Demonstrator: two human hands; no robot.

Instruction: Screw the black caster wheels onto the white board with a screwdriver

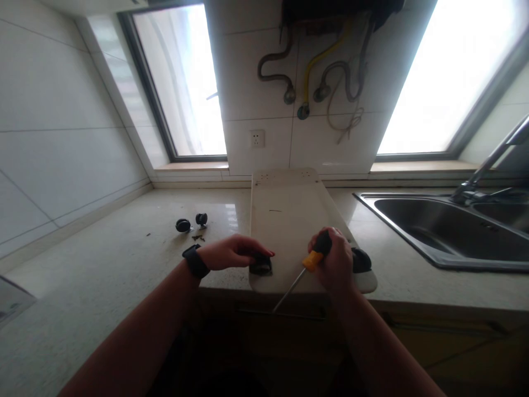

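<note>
A pale board (pixel 289 220) with rounded corners lies on the counter, screw holes dotting its far end. At its near left corner, my left hand (pixel 231 253) has its fingers closed on a black caster wheel (pixel 261 267). My right hand (pixel 336 262) is wrapped round the yellow-and-black handle of a screwdriver (pixel 314 260). Its metal shaft slants down to the left, the tip over the board's front edge and apart from the caster. Another black caster (pixel 361 260) sits at the near right corner, partly hidden by my right hand.
Two loose casters (pixel 182 225) and several small screws (pixel 198 237) lie on the counter (pixel 124 242) to the left. A steel sink (pixel 421 220) with a faucet (pixel 471 190) is at right. Pipes (pixel 306 77) and a socket (pixel 257 138) are on the back wall.
</note>
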